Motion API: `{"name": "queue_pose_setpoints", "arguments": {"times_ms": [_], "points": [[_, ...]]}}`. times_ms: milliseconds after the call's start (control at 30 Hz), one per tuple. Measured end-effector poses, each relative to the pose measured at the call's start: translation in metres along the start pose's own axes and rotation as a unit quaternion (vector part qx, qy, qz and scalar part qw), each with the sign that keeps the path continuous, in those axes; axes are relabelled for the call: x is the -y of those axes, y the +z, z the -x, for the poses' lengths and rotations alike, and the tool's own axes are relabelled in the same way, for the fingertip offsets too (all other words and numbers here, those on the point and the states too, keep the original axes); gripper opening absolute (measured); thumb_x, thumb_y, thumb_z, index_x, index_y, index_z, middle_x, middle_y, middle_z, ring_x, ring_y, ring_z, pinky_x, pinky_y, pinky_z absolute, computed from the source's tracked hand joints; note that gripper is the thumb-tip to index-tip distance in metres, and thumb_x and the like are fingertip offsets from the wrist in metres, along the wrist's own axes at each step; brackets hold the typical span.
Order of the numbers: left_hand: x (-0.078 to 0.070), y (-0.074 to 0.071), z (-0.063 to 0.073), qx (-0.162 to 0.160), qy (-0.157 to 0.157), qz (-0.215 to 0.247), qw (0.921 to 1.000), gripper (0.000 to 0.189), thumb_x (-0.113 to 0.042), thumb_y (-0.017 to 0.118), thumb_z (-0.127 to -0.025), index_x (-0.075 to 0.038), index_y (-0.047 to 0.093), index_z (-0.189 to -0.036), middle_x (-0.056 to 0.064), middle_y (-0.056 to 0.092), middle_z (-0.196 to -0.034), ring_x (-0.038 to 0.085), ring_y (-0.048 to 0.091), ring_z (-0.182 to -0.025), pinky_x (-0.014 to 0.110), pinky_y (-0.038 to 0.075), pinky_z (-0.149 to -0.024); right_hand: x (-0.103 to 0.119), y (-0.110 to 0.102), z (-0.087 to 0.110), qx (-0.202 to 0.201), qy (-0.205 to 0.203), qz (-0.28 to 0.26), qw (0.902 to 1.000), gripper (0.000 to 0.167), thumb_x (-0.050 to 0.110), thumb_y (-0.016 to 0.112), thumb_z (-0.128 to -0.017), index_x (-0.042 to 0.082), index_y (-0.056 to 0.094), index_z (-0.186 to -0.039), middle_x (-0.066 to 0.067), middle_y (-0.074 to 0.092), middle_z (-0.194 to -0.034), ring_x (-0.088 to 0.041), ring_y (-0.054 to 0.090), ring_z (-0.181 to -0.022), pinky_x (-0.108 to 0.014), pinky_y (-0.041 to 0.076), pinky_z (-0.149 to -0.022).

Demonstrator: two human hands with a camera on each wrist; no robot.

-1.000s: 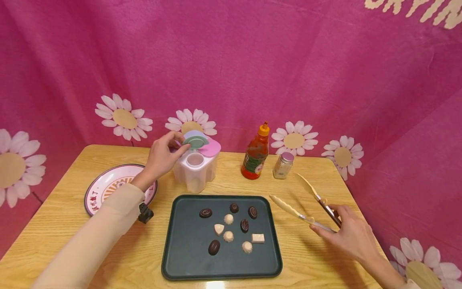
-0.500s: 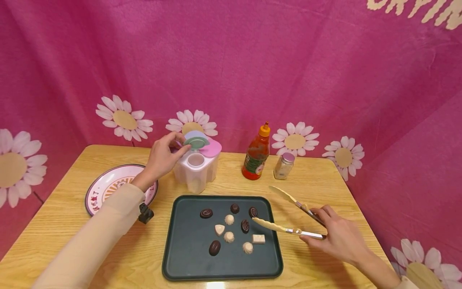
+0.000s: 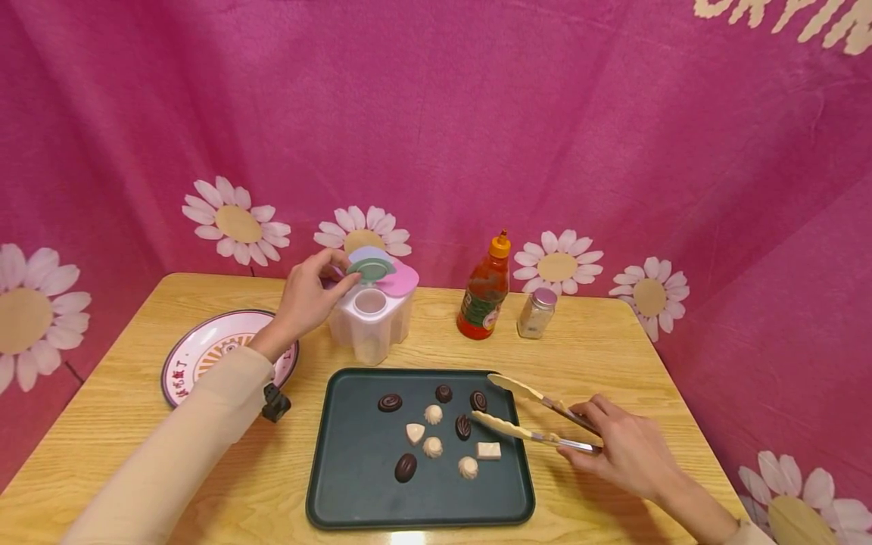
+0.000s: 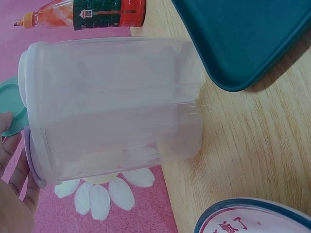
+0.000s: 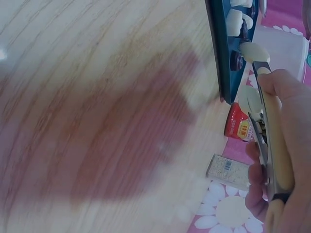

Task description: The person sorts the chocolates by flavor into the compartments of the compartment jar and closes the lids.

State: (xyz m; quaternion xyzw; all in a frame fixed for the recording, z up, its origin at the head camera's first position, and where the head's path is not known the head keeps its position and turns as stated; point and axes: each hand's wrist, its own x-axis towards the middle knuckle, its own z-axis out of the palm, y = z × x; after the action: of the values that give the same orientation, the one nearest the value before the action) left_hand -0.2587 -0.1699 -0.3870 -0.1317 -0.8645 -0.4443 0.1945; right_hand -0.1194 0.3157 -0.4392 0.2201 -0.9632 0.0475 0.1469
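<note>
My left hand pinches the raised green lid of a translucent storage container. A round opening shows below that lid, and purple and pink lids sit beside it. In the left wrist view the fingers hold the green flap at the container's top. My right hand grips metal tongs with cream tips, their arms spread. The tips reach over the right side of a dark tray, one either side of a dark swirled chocolate. A leaf-patterned dark chocolate lies by the lower tip.
Several more dark and white chocolates lie scattered on the tray. Behind it stand a red sauce bottle and a small jar with a purple cap. A printed plate sits at left, under the left forearm.
My right hand has moved left with the tongs, from beside the tray to over its right side. The tongs' arms have come closer together. My left hand stays at the green lid.
</note>
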Motion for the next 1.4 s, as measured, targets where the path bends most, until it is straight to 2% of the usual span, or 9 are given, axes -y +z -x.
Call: {"name": "queue_pose_setpoints", "arguments": {"times_ms": [200, 367, 833, 1067, 1400], "points": [[0.0, 0.0, 0.0, 0.0, 0.001, 0.0, 1.0, 0.019, -0.012, 0.078, -0.096, -0.003, 0.067, -0.11, 0.018, 0.074, -0.101, 0.028, 0.069, -0.087, 0.016, 0.049, -0.076, 0.003, 0.004, -0.001, 0.037, 0.003, -0.012, 0.9992, 0.044, 0.057, 0.088, -0.077, 0.025, 0.074, -0.103, 0.017, 0.059, -0.084, 0.006, 0.039, -0.062, -0.019, 0.035, -0.052], [0.001, 0.001, 0.0, -0.002, 0.002, -0.001, 1.0, 0.02, -0.011, 0.078, -0.096, -0.003, 0.068, -0.11, 0.017, 0.074, -0.101, 0.028, 0.069, -0.086, 0.017, 0.049, -0.076, 0.005, 0.006, -0.003, 0.045, -0.002, -0.02, 0.9988, 0.038, 0.052, 0.089, -0.078, 0.027, 0.073, -0.102, 0.017, 0.059, -0.083, 0.007, 0.04, -0.063, -0.018, 0.035, -0.053], [-0.001, -0.001, 0.0, -0.001, 0.007, 0.002, 1.0, 0.02, -0.013, 0.077, -0.097, -0.002, 0.068, -0.11, 0.019, 0.073, -0.102, 0.028, 0.068, -0.086, 0.013, 0.048, -0.076, 0.006, 0.007, -0.01, 0.024, -0.006, -0.037, 0.999, 0.035, 0.045, 0.09, -0.079, 0.025, 0.071, -0.101, 0.014, 0.059, -0.081, 0.005, 0.038, -0.061, -0.018, 0.033, -0.052], [0.0, -0.001, 0.001, 0.001, 0.006, 0.0, 1.0, 0.02, -0.013, 0.077, -0.097, -0.002, 0.067, -0.11, 0.019, 0.073, -0.102, 0.029, 0.069, -0.087, 0.011, 0.047, -0.075, 0.013, 0.0, -0.03, -0.019, -0.033, -0.042, 0.9984, 0.037, 0.045, 0.091, -0.076, 0.023, 0.071, -0.099, 0.012, 0.058, -0.079, 0.004, 0.037, -0.058, -0.018, 0.032, -0.05], [-0.001, -0.001, 0.002, 0.0, 0.004, -0.001, 1.0, 0.02, -0.013, 0.077, -0.096, -0.003, 0.067, -0.11, 0.019, 0.073, -0.101, 0.029, 0.069, -0.087, 0.012, 0.048, -0.075, 0.031, -0.021, -0.074, -0.022, -0.07, -0.068, 0.995, 0.038, 0.043, 0.089, -0.08, 0.019, 0.073, -0.106, 0.01, 0.059, -0.081, 0.001, 0.042, -0.061, -0.017, 0.033, -0.051]]}}
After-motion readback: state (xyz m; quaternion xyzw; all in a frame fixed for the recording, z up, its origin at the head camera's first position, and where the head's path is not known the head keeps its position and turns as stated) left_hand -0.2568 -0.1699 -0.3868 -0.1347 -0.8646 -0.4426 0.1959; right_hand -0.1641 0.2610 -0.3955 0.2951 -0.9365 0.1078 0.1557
